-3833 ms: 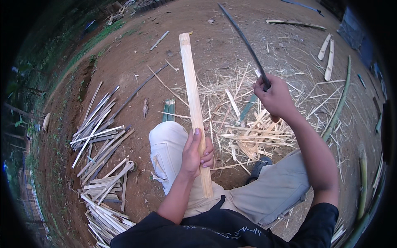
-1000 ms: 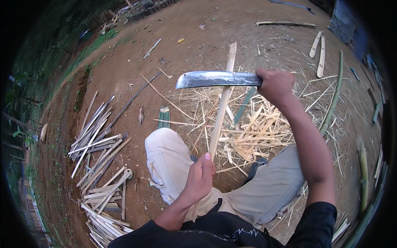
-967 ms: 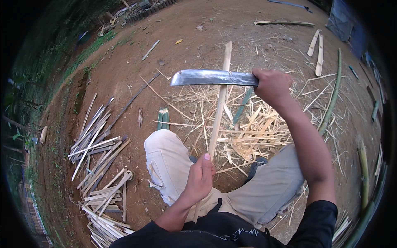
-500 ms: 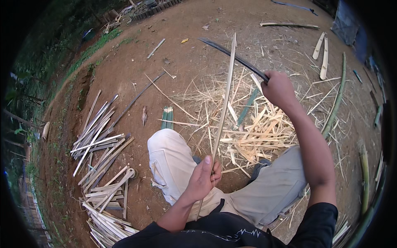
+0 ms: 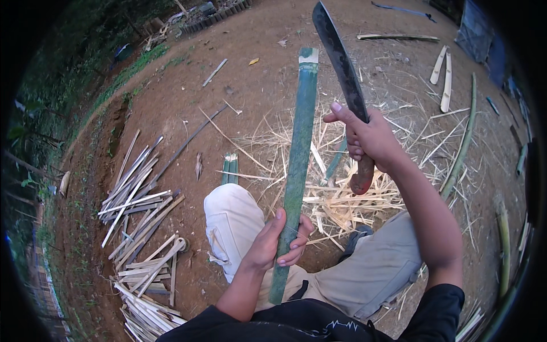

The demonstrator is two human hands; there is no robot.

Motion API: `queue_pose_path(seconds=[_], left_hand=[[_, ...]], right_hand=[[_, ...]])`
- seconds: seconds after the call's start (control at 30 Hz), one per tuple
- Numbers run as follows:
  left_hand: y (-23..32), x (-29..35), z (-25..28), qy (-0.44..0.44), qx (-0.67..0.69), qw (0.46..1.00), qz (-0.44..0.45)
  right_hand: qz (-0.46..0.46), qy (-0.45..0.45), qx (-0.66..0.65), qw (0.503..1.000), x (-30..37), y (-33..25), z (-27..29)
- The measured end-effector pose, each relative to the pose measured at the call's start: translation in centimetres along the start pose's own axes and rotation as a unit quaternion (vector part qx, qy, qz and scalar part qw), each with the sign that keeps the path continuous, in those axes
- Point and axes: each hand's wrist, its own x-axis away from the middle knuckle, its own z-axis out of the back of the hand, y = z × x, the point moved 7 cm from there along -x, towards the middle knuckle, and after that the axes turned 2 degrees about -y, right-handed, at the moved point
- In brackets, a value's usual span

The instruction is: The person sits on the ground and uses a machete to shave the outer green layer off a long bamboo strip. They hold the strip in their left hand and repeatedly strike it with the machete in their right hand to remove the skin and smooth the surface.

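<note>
A long split piece of bamboo (image 5: pixel 298 137) stands nearly upright before me, its green outer skin facing me and its top end pale. My left hand (image 5: pixel 282 238) is closed round its lower part, above my lap. To the right, my right hand (image 5: pixel 367 137) grips a machete (image 5: pixel 342 65) by its brown wooden handle. The dark blade points up and slightly left, apart from the bamboo, and the thumb and forefinger are partly lifted off the handle. Beneath both lies a heap of pale shavings (image 5: pixel 364 199) on the ground between my legs.
Piles of thin bamboo strips (image 5: pixel 137 199) lie at the left. Two short green bamboo pieces (image 5: pixel 230 168) rest beyond my left knee. A long green pole (image 5: pixel 462 137) and two pale split pieces (image 5: pixel 447 85) lie at the right. A blue sheet (image 5: pixel 478 34) hangs far right.
The bamboo has turned from its narrow edge to its broad green face. The machete has swung from pointing left to pointing up, and my right hand's thumb and forefinger have loosened.
</note>
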Motion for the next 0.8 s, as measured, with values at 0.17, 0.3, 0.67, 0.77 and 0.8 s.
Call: queue_pose_path(seconds=[0.17, 0.3, 0.67, 0.77, 0.8], left_hand=[[-0.4, -1.0, -0.6, 0.016, -0.087, 0.996, 0.018], [0.2, -0.7, -0.3, 0.118, -0.150, 0.981, -0.025], [5.8, -2.8, -1.5, 0.290, -0.160, 0.933, -0.141], [6.6, -2.7, -1.6, 0.298, -0.202, 0.915, -0.180], [6.7, -2.7, -1.7, 0.304, -0.212, 0.909, -0.188]], right_hand=[[0.088, -0.015, 0.046, 0.995, 0.4, -0.7, -1.6], [0.086, 0.000, 0.105, 0.991, 0.3, -0.6, -1.5], [0.462, 0.030, 0.484, 0.743, 5.6, -2.2, -7.6], [0.497, 0.024, 0.481, 0.722, 5.6, -1.6, -8.3], [0.502, 0.021, 0.491, 0.712, 5.6, -1.9, -8.4]])
